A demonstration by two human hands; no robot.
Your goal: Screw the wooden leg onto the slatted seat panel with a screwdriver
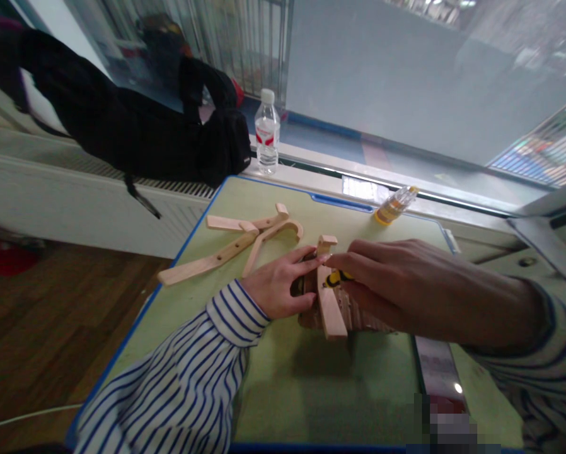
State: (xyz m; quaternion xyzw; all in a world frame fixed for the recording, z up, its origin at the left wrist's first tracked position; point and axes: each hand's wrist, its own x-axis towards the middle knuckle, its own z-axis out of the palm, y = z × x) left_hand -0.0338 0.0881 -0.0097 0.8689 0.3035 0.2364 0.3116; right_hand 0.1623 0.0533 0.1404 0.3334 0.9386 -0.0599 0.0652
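Note:
My left hand steadies a pale wooden piece, its thumb and fingers at the left side. The piece has a raised hook at its far end and rests on a brown ridged block. From the right, my right hand is closed around a small yellow and black tool, which meets the top of the wood. The tool's kind is unclear because the fingers cover most of it. Several similar wooden pieces, with holes and hooked ends, lie on the table left of my hands.
The pale green table has a blue edge. A tipped bottle with yellow cap is at its far right. A water bottle and a black bag are by the window. A dark, shiny flat object lies under my right forearm.

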